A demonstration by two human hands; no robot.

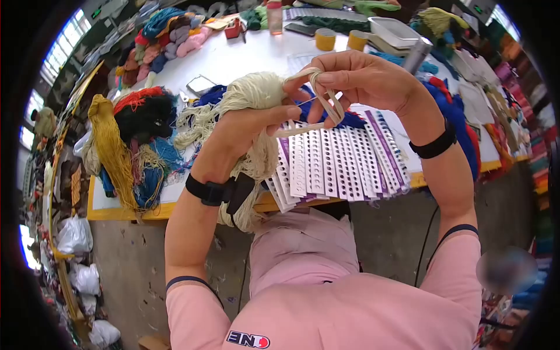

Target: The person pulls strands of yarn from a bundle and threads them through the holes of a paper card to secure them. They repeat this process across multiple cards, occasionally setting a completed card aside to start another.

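Two hands were raised above one table [245, 58], and between them one thick skein of cream yarn [254, 90] was held up over the table's near edge. The skein was wrapped by the left hand [246, 125], its thumb laid along the front while its other fingers were mostly hidden behind the yarn. A looped cream strand [332, 109] was pinched between thumb and forefinger by the right hand [373, 79], so that grip was pressed together. One black band was worn on each wrist. Below the hands, many long cards [338, 163], too overlapped to be counted exactly, were fanned out, white with purple strips and punched with rows of round holes. Two yellow rolls [325, 39] were set at the back, near one rectangular white tray [395, 32] with a raised rim, one reddish bottle [274, 17] and one small red box [234, 29], whose contents could not be made out. Three white plastic bags [74, 234], crumpled and shiny, were lined up at the far left, their contents hidden. One mustard skein [108, 146], soft and stringy, was draped over the table's left end beside one dark, tangled bundle [146, 119] topped with red fibres.
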